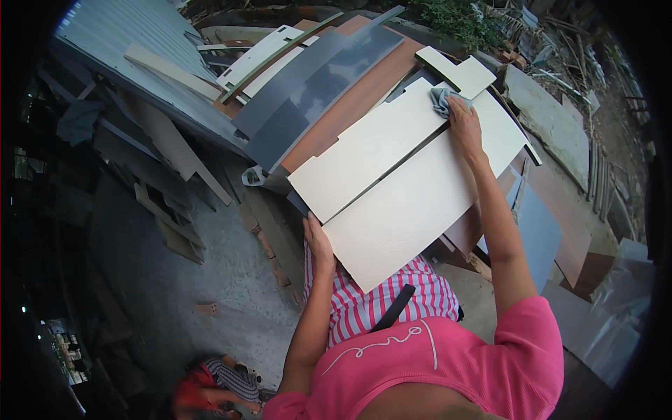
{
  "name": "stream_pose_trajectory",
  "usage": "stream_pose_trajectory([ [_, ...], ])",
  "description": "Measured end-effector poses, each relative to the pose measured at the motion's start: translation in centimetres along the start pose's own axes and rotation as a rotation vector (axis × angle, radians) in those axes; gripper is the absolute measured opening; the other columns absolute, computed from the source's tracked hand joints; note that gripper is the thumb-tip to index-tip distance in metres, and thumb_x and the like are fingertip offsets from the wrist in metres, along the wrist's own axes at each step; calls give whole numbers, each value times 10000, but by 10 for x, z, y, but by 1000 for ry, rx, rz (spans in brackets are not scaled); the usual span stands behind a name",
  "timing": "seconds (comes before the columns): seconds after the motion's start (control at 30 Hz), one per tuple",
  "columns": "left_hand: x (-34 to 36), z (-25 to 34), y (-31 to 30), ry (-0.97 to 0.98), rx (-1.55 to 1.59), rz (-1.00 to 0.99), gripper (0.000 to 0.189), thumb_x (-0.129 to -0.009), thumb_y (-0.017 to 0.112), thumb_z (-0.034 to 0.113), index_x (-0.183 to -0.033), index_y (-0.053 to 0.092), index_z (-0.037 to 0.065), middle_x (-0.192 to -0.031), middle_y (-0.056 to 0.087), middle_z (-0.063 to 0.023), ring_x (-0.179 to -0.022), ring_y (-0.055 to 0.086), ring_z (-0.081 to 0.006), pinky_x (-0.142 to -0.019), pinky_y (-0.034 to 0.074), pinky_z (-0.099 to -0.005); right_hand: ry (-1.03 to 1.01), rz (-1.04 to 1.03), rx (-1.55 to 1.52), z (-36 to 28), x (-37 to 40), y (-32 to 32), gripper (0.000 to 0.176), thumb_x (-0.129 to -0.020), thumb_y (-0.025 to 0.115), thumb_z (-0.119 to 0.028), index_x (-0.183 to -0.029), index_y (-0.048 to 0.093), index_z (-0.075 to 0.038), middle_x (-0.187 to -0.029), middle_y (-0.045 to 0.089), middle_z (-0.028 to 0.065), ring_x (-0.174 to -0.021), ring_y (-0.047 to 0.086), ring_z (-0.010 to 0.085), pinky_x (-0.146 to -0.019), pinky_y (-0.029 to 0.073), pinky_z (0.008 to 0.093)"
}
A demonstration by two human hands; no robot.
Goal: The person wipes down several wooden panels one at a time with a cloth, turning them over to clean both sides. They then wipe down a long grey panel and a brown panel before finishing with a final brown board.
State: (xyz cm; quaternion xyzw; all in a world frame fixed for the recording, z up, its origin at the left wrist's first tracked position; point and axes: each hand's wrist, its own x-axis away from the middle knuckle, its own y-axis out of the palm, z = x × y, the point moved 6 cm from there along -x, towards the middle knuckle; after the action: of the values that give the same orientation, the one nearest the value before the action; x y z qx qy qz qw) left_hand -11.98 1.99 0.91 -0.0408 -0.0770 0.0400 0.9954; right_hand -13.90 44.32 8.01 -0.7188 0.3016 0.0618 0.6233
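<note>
Two long cream panels lie side by side with a narrow dark gap between them: an upper panel with notched edges and a wider lower panel. My right hand presses a grey-blue cloth onto the far right end of the upper panel, fingers wrapped over the cloth. My left hand is at the near left edge of the panels, beside the gap, its fingers along the edge; whether they close on a panel is partly hidden. A dark piece sticks out under the upper panel's left corner.
Dark grey glossy panels lie on a brown board behind. Boards lean by a corrugated metal sheet at left. Blue-grey boards stand at right. Another person is at the bottom left. A brick lies on the floor.
</note>
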Motion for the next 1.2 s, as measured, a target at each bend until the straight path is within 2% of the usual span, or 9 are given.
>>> stream_pose_trajectory([
  [0.23, -2, -1, -4, 13, -62, 47, 576, -957, 328, 432, -1109, 474, -104, -1073, 553, -233, -973, 534, -312, -863, 395, -364, 629, 123, -282, 115, -9, -24, 306, -893, 472, -186, -1160, 581, -84, -1079, 624, 171, -966, 606, 333, -840, 451, 401],
  [0.37, 2, 0, -2, -18, 25, 11, 527, -967, 310, 399, -1104, 484, -80, -1052, 552, -199, -965, 529, -275, -863, 391, -349, 388, 261, -385, 86, -16, -28, 276, -875, 530, -187, -1119, 606, -85, -1061, 615, 144, -978, 584, 306, -853, 440, 379],
  [0.47, -4, -16, -3, -39, 78, -5, 519, -969, 305, 394, -1099, 487, -75, -1048, 550, -189, -968, 524, -269, -866, 386, -348, 118, 134, -34, 62, -31, -21, 223, -839, 594, -205, -1047, 643, -143, -1029, 621, 102, -964, 582, 282, -808, 455, 371],
  [0.67, -7, -28, -11, -39, 20, -6, 529, -967, 298, 395, -1092, 490, -82, -1068, 540, -189, -991, 512, -288, -884, 376, -351, 182, 104, 31, 103, -80, -1, 209, -837, 596, -251, -1026, 653, -182, -1058, 615, 74, -1007, 572, 267, -847, 429, 429],
  [0.8, -5, -21, -13, -15, -19, 8, 515, -971, 285, 376, -1083, 493, -81, -1049, 547, -184, -977, 518, -285, -881, 379, -347, 429, 96, -6, 153, -97, 6, 270, -844, 576, -289, -1096, 628, -206, -1138, 590, 75, -1120, 528, 260, -910, 400, 446],
  [0.93, 0, -9, -10, 0, -62, 27, 508, -973, 279, 368, -1079, 496, -78, -1030, 553, -177, -960, 523, -276, -872, 384, -347, 570, -11, -208, 211, -101, 26, 381, -863, 551, -318, -1174, 562, -97, -1091, 607, 197, -1056, 556, 349, -895, 423, 391],
  [1.07, -5, -21, -13, 8, -63, 12, 486, -971, 291, 356, -1066, 498, -73, -1018, 553, -167, -944, 523, -262, -856, 387, -341, 552, -3, -489, 242, -104, 48, 447, -833, 575, -332, -1159, 553, -26, -1070, 614, 221, -1010, 589, 336, -867, 430, 379],
  [1.13, -6, -21, -14, 18, -34, 8, 476, -969, 298, 349, -1062, 499, -73, -1017, 552, -167, -943, 522, -260, -853, 387, -340, 536, 13, -519, 247, -103, 53, 467, -829, 592, -330, -1167, 552, -11, -1041, 626, 182, -967, 596, 279, -848, 430, 349],
  [1.2, -4, -14, -11, 56, -90, -31, 458, -964, 318, 340, -1083, 490, -68, -1019, 547, -167, -954, 516, -257, -853, 385, -341, 617, 53, -759, 255, -101, 64, 432, -845, 602, -314, -1179, 556, -43, -976, 609, 51, -885, 543, 172, -791, 411, 293],
])
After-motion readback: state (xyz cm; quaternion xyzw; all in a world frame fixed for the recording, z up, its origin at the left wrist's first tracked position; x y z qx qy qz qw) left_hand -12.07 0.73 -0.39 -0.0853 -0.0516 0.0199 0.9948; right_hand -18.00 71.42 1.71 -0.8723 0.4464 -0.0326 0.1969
